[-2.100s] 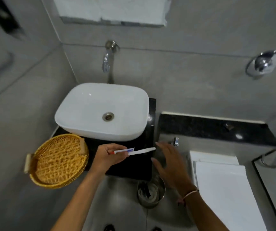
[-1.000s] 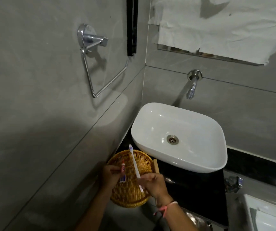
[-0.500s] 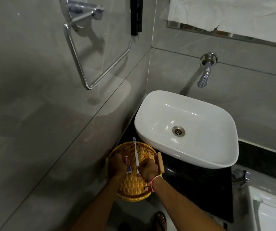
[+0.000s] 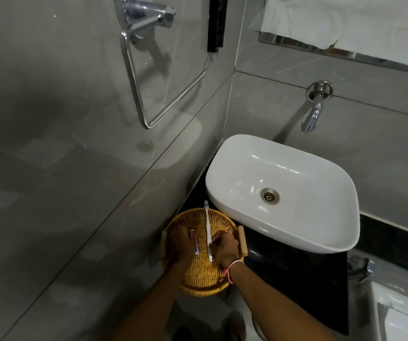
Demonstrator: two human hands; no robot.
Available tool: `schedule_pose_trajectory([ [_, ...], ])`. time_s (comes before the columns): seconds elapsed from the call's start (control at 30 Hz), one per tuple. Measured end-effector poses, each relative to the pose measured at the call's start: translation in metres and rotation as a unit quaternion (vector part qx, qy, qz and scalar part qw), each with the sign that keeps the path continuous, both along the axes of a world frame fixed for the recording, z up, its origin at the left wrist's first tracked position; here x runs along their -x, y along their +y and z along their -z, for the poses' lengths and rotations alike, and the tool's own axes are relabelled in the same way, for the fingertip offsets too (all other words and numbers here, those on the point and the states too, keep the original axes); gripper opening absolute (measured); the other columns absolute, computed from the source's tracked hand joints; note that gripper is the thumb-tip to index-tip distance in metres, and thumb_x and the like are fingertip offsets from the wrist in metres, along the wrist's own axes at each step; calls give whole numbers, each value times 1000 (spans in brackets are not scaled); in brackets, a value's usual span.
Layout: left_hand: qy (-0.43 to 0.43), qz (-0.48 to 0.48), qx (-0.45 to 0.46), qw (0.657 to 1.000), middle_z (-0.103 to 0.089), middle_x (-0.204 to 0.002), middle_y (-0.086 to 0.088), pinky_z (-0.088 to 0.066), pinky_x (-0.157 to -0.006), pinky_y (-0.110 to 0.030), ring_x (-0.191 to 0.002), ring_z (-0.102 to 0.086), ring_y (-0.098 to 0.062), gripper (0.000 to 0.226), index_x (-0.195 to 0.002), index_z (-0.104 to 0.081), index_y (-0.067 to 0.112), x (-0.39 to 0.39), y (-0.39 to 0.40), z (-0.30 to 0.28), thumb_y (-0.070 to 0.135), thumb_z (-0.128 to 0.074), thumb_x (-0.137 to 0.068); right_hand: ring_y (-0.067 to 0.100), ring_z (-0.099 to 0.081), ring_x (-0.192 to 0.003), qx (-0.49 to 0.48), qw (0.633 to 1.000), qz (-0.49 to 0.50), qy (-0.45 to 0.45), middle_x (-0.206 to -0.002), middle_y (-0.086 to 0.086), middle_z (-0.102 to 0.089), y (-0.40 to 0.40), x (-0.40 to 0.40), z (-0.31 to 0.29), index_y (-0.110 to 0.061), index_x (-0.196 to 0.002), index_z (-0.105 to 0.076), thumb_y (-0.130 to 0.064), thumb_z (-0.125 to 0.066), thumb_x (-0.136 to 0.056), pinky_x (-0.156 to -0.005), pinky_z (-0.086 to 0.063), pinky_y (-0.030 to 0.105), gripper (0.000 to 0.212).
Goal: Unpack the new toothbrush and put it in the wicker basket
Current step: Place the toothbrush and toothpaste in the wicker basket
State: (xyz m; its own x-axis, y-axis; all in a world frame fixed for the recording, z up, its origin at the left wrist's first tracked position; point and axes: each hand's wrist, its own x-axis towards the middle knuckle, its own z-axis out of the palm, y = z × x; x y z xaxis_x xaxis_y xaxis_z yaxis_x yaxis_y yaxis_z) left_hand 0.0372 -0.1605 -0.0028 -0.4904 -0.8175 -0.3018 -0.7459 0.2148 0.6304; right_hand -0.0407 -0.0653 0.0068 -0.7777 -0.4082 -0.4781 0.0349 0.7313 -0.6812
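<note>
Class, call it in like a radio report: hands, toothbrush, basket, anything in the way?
Right hand closed on white toothbrush, low over wicker basket. Left hand holds small toothpaste tube there too. Nothing blocking.

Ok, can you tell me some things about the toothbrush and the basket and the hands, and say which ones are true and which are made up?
1. The right hand holds the white toothbrush. True.
2. The toothbrush is lying in the sink. False: it is over the wicker basket.
3. The left hand holds a small red and blue tube. True.
4. The basket sits inside the sink. False: it sits beside it, on the dark counter.
5. Water runs from the tap. False: none shows.
</note>
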Motion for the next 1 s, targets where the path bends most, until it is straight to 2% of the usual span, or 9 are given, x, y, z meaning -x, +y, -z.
schedule_pose_trajectory([
  [0.1, -10, 11, 3, 1000, -74, -116, -20, -60, -92, -40, -108, -71, -31, 30, -113, -69, -2, 2, 4, 2, 24, -65, -98, 30, -68, -106, -1, 1000, -3, 0, -113, 19, -71, -1, 1, -1, 0, -109, -65, -1, -64, -92, -86, -54, 30, 17],
  [0.2, -27, 28, 20, 999, -71, -125, -16, -60, -96, -40, -118, -67, -30, 39, -122, -67, 2, 1, 7, 6, 21, -77, -89, 30, -68, -106, 2, 1000, -7, -1, -113, 18, -70, 0, -1, -1, 0, -108, -65, 1, -62, -93, -91, -58, 35, 16],
  [0.3, -35, 36, 53, 997, -70, -129, -14, -60, -97, -38, -120, -66, -28, 37, -125, -66, 5, -1, 7, 10, 17, -73, -92, 31, -70, -103, 16, 1000, -3, -1, -111, 20, -71, 1, -3, 0, 1, -107, -64, 2, -60, -93, -89, -60, 39, 14],
  [0.47, -30, 36, 72, 996, -70, -128, -13, -59, -97, -36, -119, -65, -26, 31, -124, -66, 6, -1, 8, 9, 19, -67, -97, 28, -70, -94, 20, 1000, 1, 1, -109, 20, -71, -3, -3, 0, 1, -105, -65, 2, -60, -93, -76, -58, 30, 13],
  [0.57, -30, 37, 76, 996, -68, -132, -13, -57, -101, -36, -123, -63, -26, 31, -127, -65, 7, 0, 8, 10, 20, -64, -99, 29, -70, -100, 10, 1000, -2, 5, -107, 20, -73, -6, -2, 1, 2, -102, -68, 0, -60, -93, -83, -57, 32, 12],
  [0.7, -32, 37, 74, 996, -66, -134, -13, -54, -104, -35, -126, -61, -26, 34, -129, -63, 6, -1, 9, 10, 22, -64, -99, 32, -70, -100, 12, 1000, -5, 11, -105, 21, -74, -8, -1, 3, 3, -102, -68, -1, -60, -94, -91, -59, 43, 13],
  [0.83, -30, 37, 78, 996, -69, -128, -14, -54, -100, -34, -121, -63, -26, 31, -123, -65, 4, -1, 10, 8, 24, -63, -100, 31, -70, -102, 17, 1000, -1, 12, -106, 20, -73, -8, -1, 3, 1, -103, -68, -4, -62, -94, -93, -58, 41, 12],
  [1.0, -34, 54, 98, 993, -66, -132, -13, -54, -102, -34, -122, -61, -25, 29, -124, -65, 6, -4, 11, 3, 24, -58, -102, 29, -69, -103, 12, 1000, -13, 15, -106, 19, -73, -6, -1, 0, 0, -103, -68, -6, -63, -93, -90, -57, 36, 13],
])
